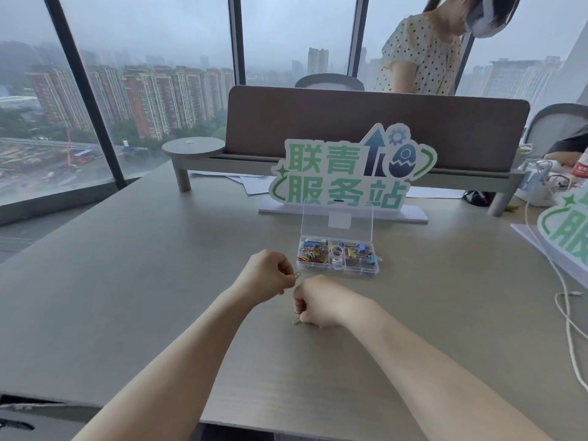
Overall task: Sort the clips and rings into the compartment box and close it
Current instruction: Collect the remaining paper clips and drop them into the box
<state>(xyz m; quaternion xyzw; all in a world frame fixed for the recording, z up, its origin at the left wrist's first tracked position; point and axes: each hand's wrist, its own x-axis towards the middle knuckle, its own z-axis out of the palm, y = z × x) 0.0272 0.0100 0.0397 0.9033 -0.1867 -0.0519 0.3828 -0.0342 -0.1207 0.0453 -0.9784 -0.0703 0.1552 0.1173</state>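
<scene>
A clear plastic compartment box (pixel 372 268) stands on the table with its lid (pixel 337 221) upright and open. Coloured paper clips (pixel 312 253) fill its left compartment, pastel rings (pixel 337 253) the middle, binder clips (pixel 361 253) the right. My left hand (pixel 265 273) is closed, pinching a silver paper clip (pixel 297 275) just left of the box's near corner. My right hand (pixel 315 300) rests on the table below it, fingers curled on small metal clips (pixel 296 320) that stick out at its left side.
A white and green sign (pixel 350 167) stands right behind the box. A grey divider (pixel 375 125) and shelf cross the back. White cables (pixel 566 300), a second sign (pixel 569 230) and clutter lie at the right. A person stands beyond the divider.
</scene>
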